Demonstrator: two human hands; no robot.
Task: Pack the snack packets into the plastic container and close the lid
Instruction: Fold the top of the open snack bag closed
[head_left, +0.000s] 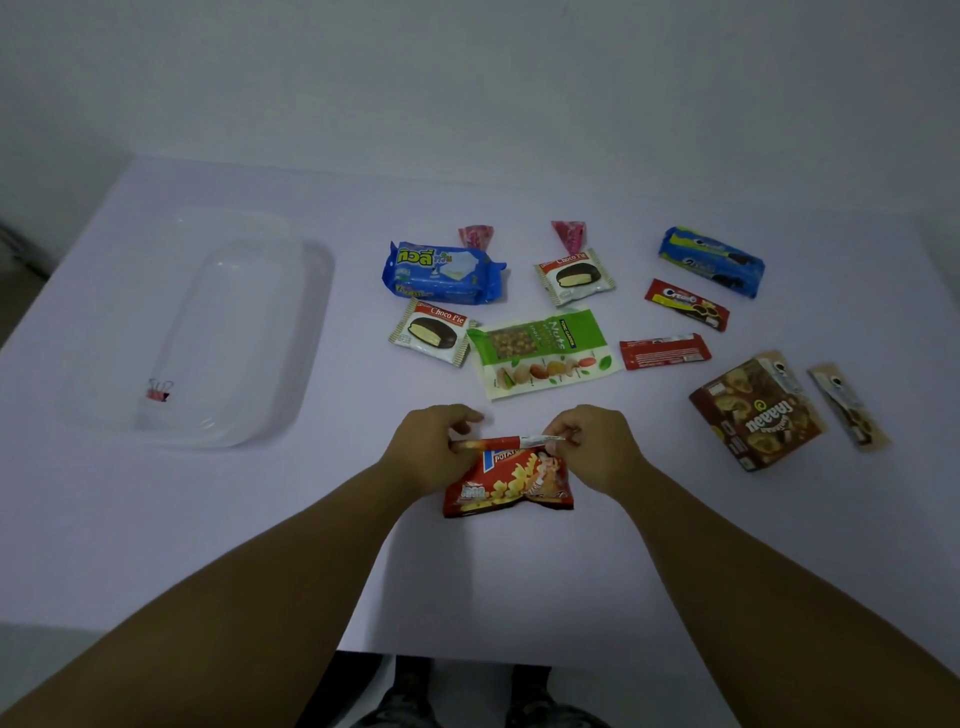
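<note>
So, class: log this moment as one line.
left hand + right hand: pinch potato snack packet top | container: no packets | rest: on table

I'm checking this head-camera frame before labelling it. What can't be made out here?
- Top edge of the red potato snack packet: covered by the grip of the left hand and right hand.
- Clear plastic container: transparent against the pale table, so whether its lid is on or beside it cannot be told.
- Pink binder clip: in or on the container, unclear.
- Two pink wrappers: too small to identify.
</note>
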